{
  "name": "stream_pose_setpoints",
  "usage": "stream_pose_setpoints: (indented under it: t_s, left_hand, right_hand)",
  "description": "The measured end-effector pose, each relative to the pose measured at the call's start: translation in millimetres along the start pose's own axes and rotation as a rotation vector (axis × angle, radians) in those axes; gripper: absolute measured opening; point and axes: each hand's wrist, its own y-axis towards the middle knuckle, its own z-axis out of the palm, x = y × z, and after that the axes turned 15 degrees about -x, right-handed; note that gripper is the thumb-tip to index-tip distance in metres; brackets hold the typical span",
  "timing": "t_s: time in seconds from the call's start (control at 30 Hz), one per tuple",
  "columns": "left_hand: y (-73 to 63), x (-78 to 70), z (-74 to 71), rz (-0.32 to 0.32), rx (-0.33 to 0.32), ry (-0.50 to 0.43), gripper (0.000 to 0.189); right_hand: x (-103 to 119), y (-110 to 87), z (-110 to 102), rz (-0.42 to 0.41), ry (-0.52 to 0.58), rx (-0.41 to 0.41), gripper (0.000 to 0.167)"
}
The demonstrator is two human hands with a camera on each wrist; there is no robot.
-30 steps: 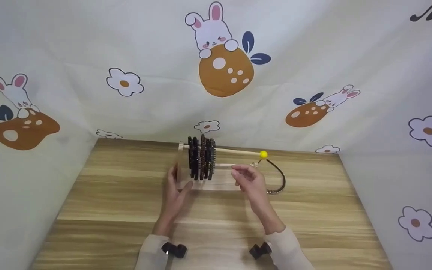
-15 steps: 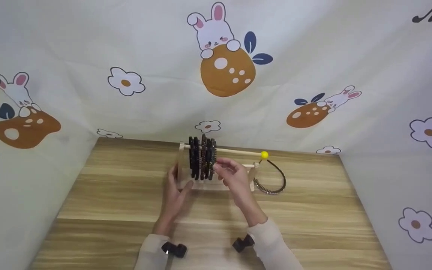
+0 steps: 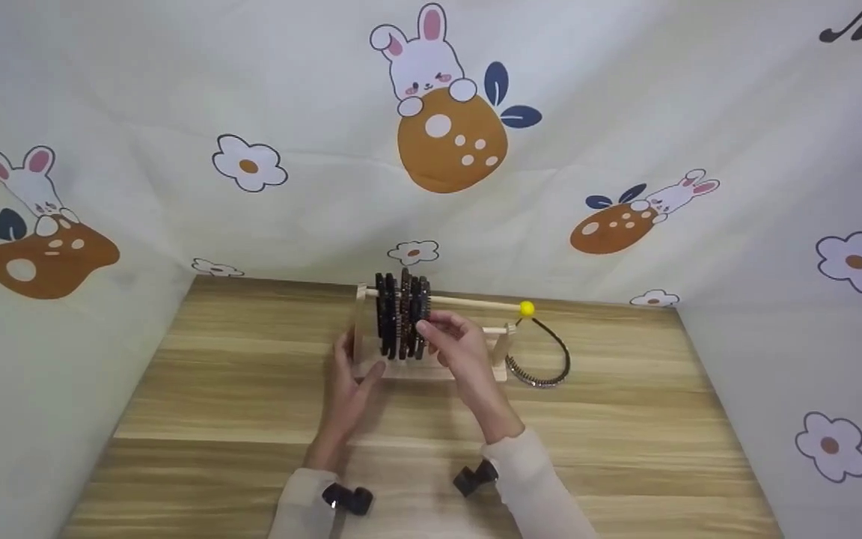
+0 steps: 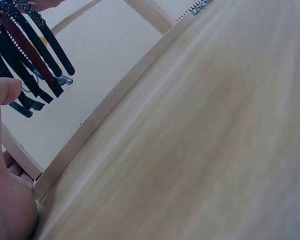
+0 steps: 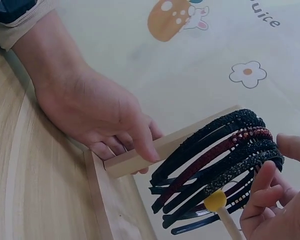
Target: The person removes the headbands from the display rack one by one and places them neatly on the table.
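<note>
the right hand (image 3: 468, 355) is now reaching farther left than a second ago, pinching the outer headband (image 3: 426, 294); the left hand (image 3: 349, 393) is gripping the wooden rack (image 3: 360, 322). the bunched headbands (image 3: 403, 322) are hanging unmoved around the upper rod (image 3: 476, 302), so work is seemingly turning to them.

Left hand (image 4: 7, 192) at 8 o'clock, thumb (image 4: 7, 91) up between 9 and 10, fingers (image 4: 13, 166) showing behind the near post (image 4: 19, 150) of a wooden stand (image 4: 111, 100). Base rail (image 4: 82, 135) slants from 8 to 1; far post (image 4: 152, 15) at 12. Bunch of headbands (image 4: 27, 50) at 10, mostly black, one dark red, loose ends toward 5. Thumb right by them; contact unclear. Sliver of right hand (image 4: 47, 3) at 11, cropped. Toothed headband (image 4: 201, 7) at 1, partly cropped, by rail's far end. Wood-grain surface (image 4: 205, 130) fills 1 round to 7.
</note>
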Motion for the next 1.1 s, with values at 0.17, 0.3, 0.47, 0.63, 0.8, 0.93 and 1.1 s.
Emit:
stream_pose_setpoints:
  t_s: [0.17,0.3,0.47,0.63,0.8,0.93,1.1]
  left_hand:
    - [0.9,0.3,0.6,0.002,-0.004,0.008,0.077]
    - [0.7,0.9,0.7,-0.003,-0.004,0.004,0.079]
    - [0.0,0.2,0.2,0.001,-0.006,0.004,0.08]
    - [0.8,0.9,1.1,-0.001,0.001,-0.024,0.08]
    - [1.0,2.0,1.4,0.006,-0.009,-0.024,0.081]
    - [0.5,2.7,1.0,0.015,-0.012,-0.012,0.082]
    - [1.5,3.0,1.0,0.028,-0.006,-0.013,0.079]
  right_hand:
    - [-4,2.1,1,-0.003,0.007,-0.008,0.015]
    - [-5,2.3,1,-0.002,0.019,0.001,0.01]
    - [-5,2.9,0,-0.002,0.032,0.003,0.009]
    - [-4,5.2,-3,-0.016,0.047,-0.013,0.007]
    - [-1,5.0,-7,-0.029,0.058,-0.023,0.007]
    - [2,5.0,-13,-0.054,0.048,-0.034,0.005]
    - [8,5.3,-21,-0.074,0.045,-0.057,0.004]
